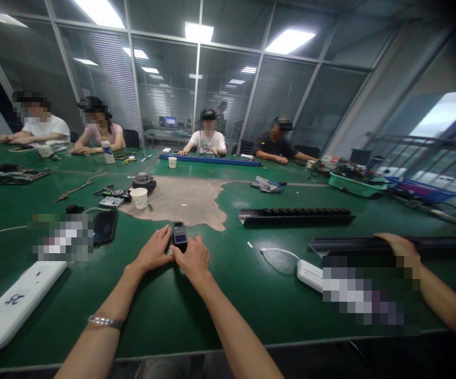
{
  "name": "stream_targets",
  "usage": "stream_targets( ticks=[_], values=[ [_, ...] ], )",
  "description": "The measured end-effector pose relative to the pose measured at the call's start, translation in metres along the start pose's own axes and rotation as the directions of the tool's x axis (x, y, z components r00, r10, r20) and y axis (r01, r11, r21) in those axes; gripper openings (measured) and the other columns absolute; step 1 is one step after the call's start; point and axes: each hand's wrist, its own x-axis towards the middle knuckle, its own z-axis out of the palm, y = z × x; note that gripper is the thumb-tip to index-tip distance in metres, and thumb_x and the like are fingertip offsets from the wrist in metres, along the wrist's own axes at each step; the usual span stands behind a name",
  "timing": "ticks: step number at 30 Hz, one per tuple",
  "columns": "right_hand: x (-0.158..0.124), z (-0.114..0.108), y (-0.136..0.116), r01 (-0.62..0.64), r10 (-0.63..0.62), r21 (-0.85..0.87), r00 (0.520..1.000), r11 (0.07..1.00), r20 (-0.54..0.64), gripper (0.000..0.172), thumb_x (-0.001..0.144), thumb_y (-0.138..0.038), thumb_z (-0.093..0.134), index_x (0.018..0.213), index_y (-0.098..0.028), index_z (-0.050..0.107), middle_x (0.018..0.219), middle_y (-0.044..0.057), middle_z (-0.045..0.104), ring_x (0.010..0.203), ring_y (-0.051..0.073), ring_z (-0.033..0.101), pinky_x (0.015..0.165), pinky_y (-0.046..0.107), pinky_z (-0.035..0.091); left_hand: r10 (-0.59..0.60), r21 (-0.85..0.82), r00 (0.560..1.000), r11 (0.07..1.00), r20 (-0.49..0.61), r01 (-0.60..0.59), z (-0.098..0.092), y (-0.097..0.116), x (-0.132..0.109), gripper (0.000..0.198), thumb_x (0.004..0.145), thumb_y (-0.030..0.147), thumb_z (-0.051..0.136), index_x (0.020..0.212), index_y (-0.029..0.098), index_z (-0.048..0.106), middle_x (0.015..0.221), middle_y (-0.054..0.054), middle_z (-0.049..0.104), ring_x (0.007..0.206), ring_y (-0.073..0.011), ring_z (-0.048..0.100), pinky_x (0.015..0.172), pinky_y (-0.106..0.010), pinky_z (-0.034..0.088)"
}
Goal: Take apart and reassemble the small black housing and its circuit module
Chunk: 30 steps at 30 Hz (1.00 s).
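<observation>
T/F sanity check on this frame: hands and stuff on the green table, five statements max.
1. The left hand and right hand flank a small black device with a screen. True.
2. The white paper cup lies tipped over. False: it stands upright.
3. A silver metal bracelet sits on the left wrist. True.
4. The right hand holds the long black ribbed rail. False: it lies on the green table, apart from both hands.

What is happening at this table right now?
The person wearing the camera has both hands on the green table, the left hand and the right hand on either side of a small dark device and touching it. Four other people sit along the far side. At the right, a co-worker's hand rests on a long black strip.
</observation>
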Motion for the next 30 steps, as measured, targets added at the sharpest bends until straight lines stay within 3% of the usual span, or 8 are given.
stream_targets(
  ticks=[5, 8, 13, 19, 30],
  values=[
    [0.004, -0.007, -0.003, 0.031, -0.027, 0.065, 0.998, 0.997, -0.049, 0.043, 0.093, -0.058, 0.070, 0.107, -0.018, 0.077, 0.113, 0.012, 0.067, 0.099, 0.024, 0.072, 0.086, 0.031, 0.052, -0.018, 0.011, 0.999, 1.000, 0.033, 0.018, -0.002, 0.000, 0.000, 0.092, 0.090, 0.056, 0.066, 0.163, 0.008, 0.035, 0.171, -0.025, 0.032, 0.157, -0.0404, 0.034, 0.129, -0.054, 0.030],
    [0.009, -0.021, -0.002, 0.055, -0.044, 0.100, 0.993, 0.993, -0.107, 0.043, 0.095, -0.059, 0.068, 0.106, -0.019, 0.076, 0.109, 0.010, 0.068, 0.096, 0.022, 0.071, 0.085, 0.029, 0.051, -0.024, 0.006, 0.999, 1.000, 0.025, 0.024, -0.002, -0.001, 0.000, 0.096, 0.091, 0.070, 0.064, 0.162, 0.012, 0.037, 0.171, -0.023, 0.032, 0.158, -0.0408, 0.033, 0.128, -0.055, 0.030],
    [0.016, -0.042, 0.026, 0.018, 0.002, 0.092, 0.978, 0.996, -0.211, 0.038, 0.097, -0.054, 0.068, 0.105, -0.018, 0.076, 0.108, 0.009, 0.069, 0.100, 0.023, 0.069, 0.088, 0.029, 0.049, -0.039, 0.001, 0.999, 0.999, 0.020, 0.039, 0.000, -0.002, 0.000, 0.100, 0.092, 0.081, 0.056, 0.163, 0.013, 0.037, 0.172, -0.022, 0.031, 0.158, -0.0411, 0.033, 0.127, -0.054, 0.031],
    [0.015, -0.034, 0.064, -0.086, 0.087, 0.012, 0.981, 0.996, -0.172, 0.038, 0.098, -0.055, 0.066, 0.106, -0.019, 0.075, 0.111, 0.010, 0.068, 0.099, 0.024, 0.070, 0.084, 0.030, 0.049, -0.038, 0.002, 0.999, 0.999, 0.023, 0.038, -0.002, 0.000, -0.001, 0.100, 0.093, 0.082, 0.051, 0.165, 0.014, 0.035, 0.173, -0.020, 0.029, 0.158, -0.0407, 0.032, 0.128, -0.055, 0.029],
    [0.004, -0.026, 0.065, -0.113, 0.104, -0.091, 0.990, 0.989, -0.093, 0.043, 0.096, -0.058, 0.067, 0.108, -0.018, 0.074, 0.115, 0.012, 0.065, 0.099, 0.025, 0.072, 0.083, 0.032, 0.050, -0.029, -0.002, 0.999, 1.000, 0.014, 0.029, 0.000, -0.002, -0.001, 0.096, 0.094, 0.081, 0.052, 0.164, 0.017, 0.037, 0.173, -0.020, 0.030, 0.158, -0.0407, 0.032, 0.127, -0.056, 0.030]
  ],
)
